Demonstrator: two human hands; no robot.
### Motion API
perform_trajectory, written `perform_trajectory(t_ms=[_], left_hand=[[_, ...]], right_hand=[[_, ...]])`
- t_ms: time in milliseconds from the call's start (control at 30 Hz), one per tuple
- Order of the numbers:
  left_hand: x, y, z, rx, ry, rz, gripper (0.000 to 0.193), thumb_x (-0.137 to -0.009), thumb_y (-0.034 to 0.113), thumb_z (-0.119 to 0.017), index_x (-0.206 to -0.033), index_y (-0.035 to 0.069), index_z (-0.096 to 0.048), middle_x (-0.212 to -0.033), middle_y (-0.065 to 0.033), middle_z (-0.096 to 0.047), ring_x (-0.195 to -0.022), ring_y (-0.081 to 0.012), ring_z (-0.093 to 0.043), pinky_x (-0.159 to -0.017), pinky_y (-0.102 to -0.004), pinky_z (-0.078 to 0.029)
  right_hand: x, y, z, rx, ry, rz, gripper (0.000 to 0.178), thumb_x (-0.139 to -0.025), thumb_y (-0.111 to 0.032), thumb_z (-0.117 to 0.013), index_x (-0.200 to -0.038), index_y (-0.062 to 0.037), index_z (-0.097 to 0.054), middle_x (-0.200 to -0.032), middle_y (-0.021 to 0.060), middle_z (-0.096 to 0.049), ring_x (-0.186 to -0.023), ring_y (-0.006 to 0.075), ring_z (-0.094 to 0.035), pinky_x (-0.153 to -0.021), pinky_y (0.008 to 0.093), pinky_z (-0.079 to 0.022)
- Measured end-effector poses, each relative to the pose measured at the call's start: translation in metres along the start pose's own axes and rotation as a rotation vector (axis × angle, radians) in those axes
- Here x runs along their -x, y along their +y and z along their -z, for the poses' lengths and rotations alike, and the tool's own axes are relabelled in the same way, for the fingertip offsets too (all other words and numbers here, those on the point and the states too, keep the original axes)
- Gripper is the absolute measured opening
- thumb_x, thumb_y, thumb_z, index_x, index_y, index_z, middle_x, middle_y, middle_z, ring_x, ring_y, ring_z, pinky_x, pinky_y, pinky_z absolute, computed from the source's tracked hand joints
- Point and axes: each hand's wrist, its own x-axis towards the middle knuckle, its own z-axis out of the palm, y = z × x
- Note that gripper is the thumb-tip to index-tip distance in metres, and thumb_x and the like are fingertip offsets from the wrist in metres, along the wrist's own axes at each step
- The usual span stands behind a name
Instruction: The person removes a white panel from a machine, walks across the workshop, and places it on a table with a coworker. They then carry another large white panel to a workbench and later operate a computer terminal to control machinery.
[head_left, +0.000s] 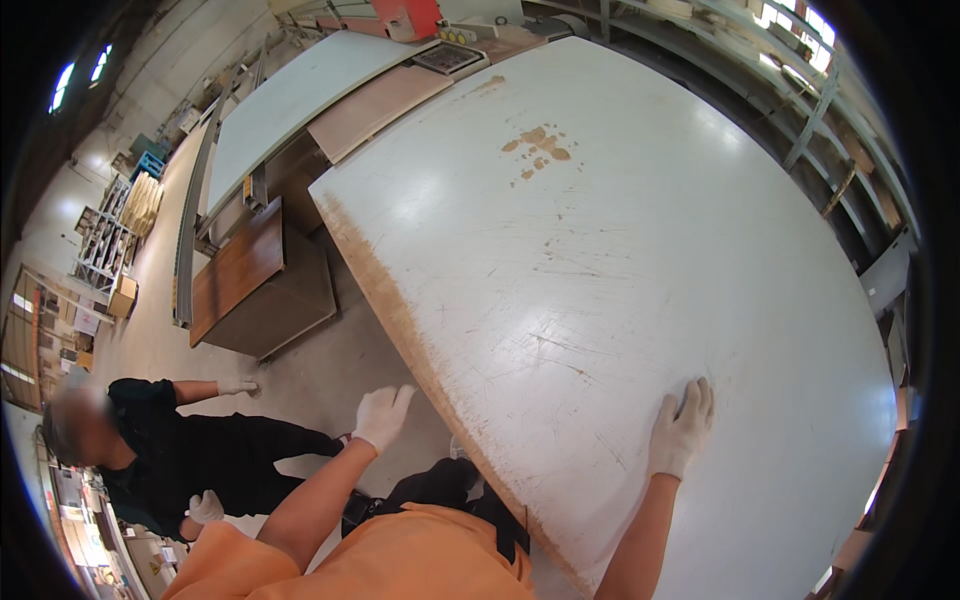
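Observation:
My right hand (pixel 682 430), in a white work glove, lies on the large white tabletop (pixel 640 250) with its fingers spread. It holds nothing. My left hand (pixel 383 418), also gloved, hovers just off the table's worn brown edge (pixel 400 330), its fingers loosely bent and apart with nothing seen between them. The white surface is scratched, with brown bare patches (pixel 540 146) toward the far side.
A co-worker (pixel 190 440) in dark clothes and gloves stands at the left. Beyond the table are a brown wooden cabinet (pixel 245 275), a second pale panel (pixel 310 100) and a red machine part (pixel 408 15). Metal shelving (pixel 800 120) runs along the right.

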Motion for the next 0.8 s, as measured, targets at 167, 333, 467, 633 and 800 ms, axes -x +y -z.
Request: perform_trajectory(t_ms=[167, 333, 467, 633, 800], left_hand=[[-0.068, 0.093, 0.01, 0.268, 0.092, 0.08, 0.029, -0.108, 0.031, -0.064, -0.095, 0.007, -0.074, -0.086, -0.0219, -0.069, -0.08, -0.0461, -0.07, -0.071, -0.0557, -0.056], [-0.109, 0.148, -0.005, 0.317, 0.182, 0.074, 0.052, -0.106, 0.035, -0.069, -0.07, -0.002, -0.062, -0.07, -0.0238, -0.062, -0.066, -0.0431, -0.066, -0.063, -0.0525, -0.051], [-0.115, 0.145, -0.022, 0.306, 0.003, 0.141, 0.036, -0.101, 0.025, -0.075, -0.076, 0.001, -0.068, -0.069, -0.0203, -0.059, -0.067, -0.037, -0.062, -0.063, -0.0504, -0.049], [-0.111, 0.132, -0.033, 0.102, 0.261, -0.228, 0.019, -0.093, 0.012, -0.081, -0.092, 0.006, -0.063, -0.082, -0.0122, -0.057, -0.068, -0.0366, -0.059, -0.061, -0.0496, -0.047], [-0.119, 0.142, -0.027, 0.099, 0.279, -0.232, 0.024, -0.094, 0.011, -0.081, -0.089, 0.005, -0.058, -0.081, -0.0163, -0.057, -0.067, -0.0395, -0.06, -0.058, -0.0514, -0.047]], right_hand=[[-0.023, 0.008, -0.008, -0.005, 0.02, 0.038, 0.046, -0.107, -0.02, -0.066, -0.149, -0.0044, -0.06, -0.167, 0.0125, -0.055, -0.16, 0.035, -0.042, -0.131, 0.0484, -0.037], [-0.049, 0.01, -0.012, -0.029, 0.009, 0.054, 0.046, -0.105, -0.017, -0.067, -0.148, -0.004, -0.061, -0.165, 0.0139, -0.056, -0.158, 0.0376, -0.044, -0.129, 0.0504, -0.039], [-0.091, 0.01, -0.018, -0.034, -0.025, 0.015, 0.046, -0.102, -0.013, -0.069, -0.146, -0.0034, -0.062, -0.162, 0.0149, -0.058, -0.156, 0.0388, -0.047, -0.127, 0.0515, -0.041], [-0.136, 0.011, -0.03, -0.143, 0.035, -0.003, 0.043, -0.099, -0.008, -0.07, -0.142, -0.0032, -0.065, -0.156, 0.0173, -0.062, -0.152, 0.0408, -0.051, -0.123, 0.0524, -0.046], [-0.144, 0.015, -0.033, -0.179, 0.068, 0.078, 0.038, -0.097, 0.0, -0.063, -0.135, 0.0024, -0.069, -0.149, 0.0203, -0.067, -0.149, 0.0429, -0.055, -0.118, 0.0516, -0.052]])
